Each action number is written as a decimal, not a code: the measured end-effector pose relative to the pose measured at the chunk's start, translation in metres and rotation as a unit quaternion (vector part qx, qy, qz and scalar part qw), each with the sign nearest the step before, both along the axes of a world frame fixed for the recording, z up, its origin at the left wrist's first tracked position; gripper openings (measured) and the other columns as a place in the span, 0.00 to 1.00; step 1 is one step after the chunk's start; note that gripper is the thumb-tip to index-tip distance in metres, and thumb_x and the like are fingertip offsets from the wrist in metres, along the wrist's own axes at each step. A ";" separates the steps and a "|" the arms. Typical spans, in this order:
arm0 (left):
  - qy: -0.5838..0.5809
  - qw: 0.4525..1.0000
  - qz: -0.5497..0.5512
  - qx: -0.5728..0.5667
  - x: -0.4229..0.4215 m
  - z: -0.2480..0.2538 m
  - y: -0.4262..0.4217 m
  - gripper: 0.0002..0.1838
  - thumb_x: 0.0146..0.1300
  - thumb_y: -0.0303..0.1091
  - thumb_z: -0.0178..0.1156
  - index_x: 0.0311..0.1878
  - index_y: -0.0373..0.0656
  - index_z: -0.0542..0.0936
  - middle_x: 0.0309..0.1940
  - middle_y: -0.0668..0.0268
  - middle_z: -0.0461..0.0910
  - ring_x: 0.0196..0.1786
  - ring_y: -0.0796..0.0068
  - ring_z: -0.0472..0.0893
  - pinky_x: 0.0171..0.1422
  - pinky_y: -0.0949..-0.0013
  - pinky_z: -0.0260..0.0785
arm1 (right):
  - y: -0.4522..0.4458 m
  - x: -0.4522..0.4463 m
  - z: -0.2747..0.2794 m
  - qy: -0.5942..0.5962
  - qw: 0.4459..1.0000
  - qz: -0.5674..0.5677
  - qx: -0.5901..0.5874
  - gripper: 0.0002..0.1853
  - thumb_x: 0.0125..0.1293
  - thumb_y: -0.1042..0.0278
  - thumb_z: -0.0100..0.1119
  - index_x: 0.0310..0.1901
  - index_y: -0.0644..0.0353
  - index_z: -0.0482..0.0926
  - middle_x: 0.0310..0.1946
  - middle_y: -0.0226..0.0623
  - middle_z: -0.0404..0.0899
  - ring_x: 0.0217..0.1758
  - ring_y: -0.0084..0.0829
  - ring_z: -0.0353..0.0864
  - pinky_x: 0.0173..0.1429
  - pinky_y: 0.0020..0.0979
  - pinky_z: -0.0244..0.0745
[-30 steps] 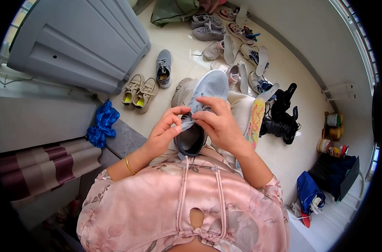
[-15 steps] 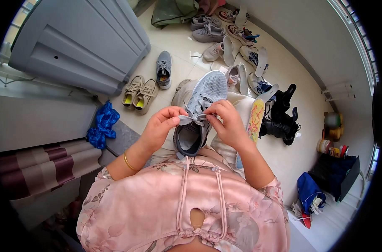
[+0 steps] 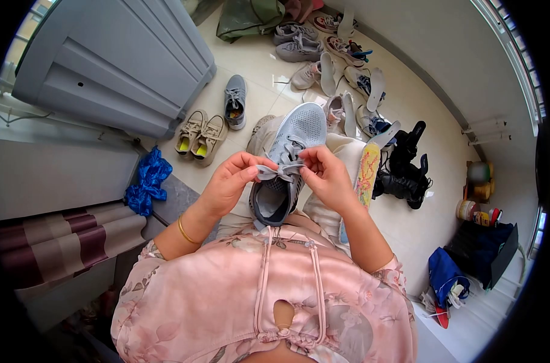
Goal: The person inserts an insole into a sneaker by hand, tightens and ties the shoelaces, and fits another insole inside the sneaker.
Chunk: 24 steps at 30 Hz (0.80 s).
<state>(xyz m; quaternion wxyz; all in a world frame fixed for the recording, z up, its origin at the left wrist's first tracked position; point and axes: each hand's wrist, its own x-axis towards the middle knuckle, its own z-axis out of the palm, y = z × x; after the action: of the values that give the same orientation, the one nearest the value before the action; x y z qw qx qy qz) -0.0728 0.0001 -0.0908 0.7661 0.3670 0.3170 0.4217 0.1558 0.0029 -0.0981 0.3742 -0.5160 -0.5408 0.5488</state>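
Note:
A light grey mesh sneaker point(image 3: 308, 124) rests on my lap, toe pointing away from me, its dark opening towards my body. Its grey shoelace point(image 3: 283, 172) forms a bow over the tongue. My left hand point(image 3: 231, 175) pinches the bow's left loop between thumb and fingers. On the other side my right hand point(image 3: 326, 176) pinches the right loop. A patterned yellow insole point(image 3: 368, 172) lies beside my right forearm, on the pale cloth over my leg.
Ahead on the tiled floor are a grey sneaker point(image 3: 235, 100), a beige pair point(image 3: 201, 136), several shoes with loose insoles, and black boots point(image 3: 405, 175). A grey plastic cabinet point(image 3: 117, 60) stands left, near a blue plastic bag point(image 3: 149, 181). Bags point(image 3: 447, 272) sit at right.
My right hand has shifted slightly right, and the right loop of the bow shows more plainly. My left hand and the sneaker stay almost in place.

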 end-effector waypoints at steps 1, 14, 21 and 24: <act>-0.001 1.000 -0.001 -0.001 0.000 0.000 0.000 0.06 0.68 0.34 0.55 0.39 0.43 0.71 0.51 0.52 0.77 0.47 0.78 0.75 0.56 0.72 0.64 | 0.000 0.001 -0.003 -0.023 1.000 0.000 0.010 0.09 0.59 0.79 0.56 0.42 0.65 0.77 0.32 0.32 0.74 0.33 0.21 0.74 0.36 0.23 0.70; -0.038 0.999 -0.001 -0.025 -0.001 -0.002 0.001 0.05 0.70 0.34 0.52 0.40 0.44 0.73 0.50 0.56 0.79 0.45 0.82 0.73 0.53 0.76 0.64 | 0.000 0.012 0.006 0.215 0.968 0.009 -0.128 0.09 0.65 0.75 0.57 0.45 0.64 0.78 0.32 0.26 0.77 0.34 0.16 0.73 0.38 0.19 0.68; -0.037 0.999 0.003 -0.035 -0.001 -0.001 0.001 0.04 0.69 0.33 0.52 0.40 0.44 0.73 0.50 0.55 0.79 0.45 0.82 0.73 0.53 0.75 0.64 | 0.002 0.007 0.011 0.211 0.969 0.001 -0.127 0.11 0.63 0.73 0.61 0.47 0.65 0.78 0.34 0.26 0.77 0.34 0.16 0.73 0.39 0.18 0.68; -0.017 1.000 0.005 -0.023 0.001 -0.002 0.001 0.04 0.69 0.33 0.52 0.39 0.44 0.73 0.50 0.55 0.79 0.45 0.81 0.74 0.53 0.75 0.65 | 0.001 0.002 0.006 0.219 0.971 0.009 -0.093 0.13 0.62 0.73 0.63 0.48 0.63 0.78 0.36 0.27 0.76 0.37 0.16 0.73 0.40 0.19 0.68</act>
<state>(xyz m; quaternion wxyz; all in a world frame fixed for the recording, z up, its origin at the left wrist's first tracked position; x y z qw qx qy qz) -0.0720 0.0008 -0.0930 0.7774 0.3405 0.3152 0.4247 0.1578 0.0042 -0.0917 0.4291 -0.4110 -0.3964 0.6999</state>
